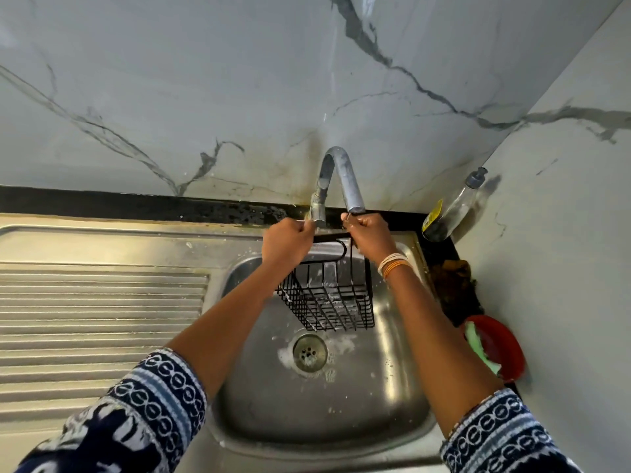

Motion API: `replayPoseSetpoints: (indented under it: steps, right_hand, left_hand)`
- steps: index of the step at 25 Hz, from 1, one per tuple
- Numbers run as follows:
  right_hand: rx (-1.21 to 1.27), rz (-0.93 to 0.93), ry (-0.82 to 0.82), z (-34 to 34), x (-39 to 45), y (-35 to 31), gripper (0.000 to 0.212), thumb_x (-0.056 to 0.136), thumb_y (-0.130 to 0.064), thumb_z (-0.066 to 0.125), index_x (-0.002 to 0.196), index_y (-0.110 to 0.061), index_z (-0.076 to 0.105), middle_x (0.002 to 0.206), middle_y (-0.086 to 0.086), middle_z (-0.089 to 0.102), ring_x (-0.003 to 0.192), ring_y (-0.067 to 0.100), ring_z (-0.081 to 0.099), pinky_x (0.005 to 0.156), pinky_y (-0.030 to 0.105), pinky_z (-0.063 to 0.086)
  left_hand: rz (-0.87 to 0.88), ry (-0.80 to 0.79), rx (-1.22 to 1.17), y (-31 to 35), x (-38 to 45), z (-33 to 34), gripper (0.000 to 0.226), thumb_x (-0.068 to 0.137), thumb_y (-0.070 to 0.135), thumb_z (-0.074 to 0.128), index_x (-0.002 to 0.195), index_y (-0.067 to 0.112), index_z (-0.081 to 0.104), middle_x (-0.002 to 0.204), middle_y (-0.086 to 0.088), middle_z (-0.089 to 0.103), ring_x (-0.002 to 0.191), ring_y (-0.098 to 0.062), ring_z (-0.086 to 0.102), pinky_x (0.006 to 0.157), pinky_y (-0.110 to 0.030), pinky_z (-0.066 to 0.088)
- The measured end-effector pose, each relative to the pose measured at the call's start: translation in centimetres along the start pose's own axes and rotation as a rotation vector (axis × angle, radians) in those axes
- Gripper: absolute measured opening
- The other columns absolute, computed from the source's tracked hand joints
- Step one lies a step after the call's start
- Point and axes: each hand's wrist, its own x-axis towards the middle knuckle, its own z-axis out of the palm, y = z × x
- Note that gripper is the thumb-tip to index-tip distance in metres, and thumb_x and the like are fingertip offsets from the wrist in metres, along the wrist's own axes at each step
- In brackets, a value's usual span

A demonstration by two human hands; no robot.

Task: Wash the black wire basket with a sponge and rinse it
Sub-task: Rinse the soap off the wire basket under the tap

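Black wire basket point(327, 295) held up over the steel sink point(403, 387), under the curved tap point(341, 179). Left hand point(286, 242) and right hand point(368, 233) gripping its top bar at either end. Suds on the wires and around the drain point(310, 352). Green sponge point(481, 349) lying in a red dish point(505, 349) at right, soap bottle point(454, 206) in the corner.

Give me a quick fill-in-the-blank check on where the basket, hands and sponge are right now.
1. Both hands, the left hand and the right hand, hold the black wire basket above the ____.
2. White ____ clings to the basket's wires.
3. The green sponge lies in a ____ dish by the wall.
4. The curved faucet spout ends just above the ____ hand.

Missing words: sink; foam; red; right
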Motion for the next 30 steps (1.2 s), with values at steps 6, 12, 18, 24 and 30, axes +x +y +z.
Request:
replayPoseSetpoints:
  steps: [6,12,18,24,30]
  right_hand:
    - [0.196,0.095,0.002,2.2,-0.3,0.0,0.039,0.096,-0.029,0.052,0.061,-0.013,0.058,0.052,0.001,0.051,0.044,0.012,0.046,0.047,0.024,0.037]
    - [-0.074,0.123,0.129,3.1,-0.8,1.6,0.046,0.099,-0.037,0.041,0.072,-0.008,0.063,0.067,0.009,0.058,0.064,0.027,0.053,0.063,0.033,0.039]
    - [-0.209,0.015,0.110,1.4,-1.0,3.0,0.058,0.101,-0.045,0.031,0.064,-0.009,0.058,0.067,0.013,0.061,0.065,0.030,0.058,0.056,0.029,0.033]
    - [-0.628,-0.059,0.197,1.5,-0.5,1.6,0.052,0.099,-0.042,0.033,0.083,-0.007,0.069,0.079,0.014,0.069,0.077,0.034,0.064,0.059,0.029,0.037]
    - [-0.787,-0.099,0.195,-3.9,0.4,2.2,0.056,0.097,-0.044,0.033,0.063,-0.010,0.063,0.065,0.012,0.062,0.071,0.034,0.063,0.068,0.034,0.039]
  left_hand:
    - [0.025,-0.036,-0.017,3.4,-1.0,0.6,0.050,0.096,0.040,0.039,0.053,0.015,0.047,0.052,-0.001,0.048,0.050,-0.019,0.049,0.055,-0.028,0.043]
    - [-0.015,-0.039,-0.182,3.2,-0.9,0.4,0.050,0.095,0.033,0.043,0.048,0.013,0.044,0.046,0.000,0.044,0.043,-0.017,0.042,0.048,-0.025,0.030]
    - [0.098,-0.036,-0.207,3.4,0.9,-0.6,0.051,0.092,0.033,0.057,0.045,0.016,0.043,0.038,0.005,0.037,0.030,-0.008,0.028,0.042,-0.020,0.033]
    - [0.091,-0.062,0.407,4.1,0.2,0.7,0.046,0.095,0.053,0.042,0.082,0.012,0.058,0.069,-0.002,0.061,0.067,-0.020,0.063,0.066,-0.033,0.055]
    - [-0.087,-0.016,0.232,-0.1,0.6,0.3,0.057,0.096,0.050,0.033,0.061,0.013,0.058,0.056,-0.002,0.056,0.060,-0.023,0.061,0.065,-0.030,0.050]
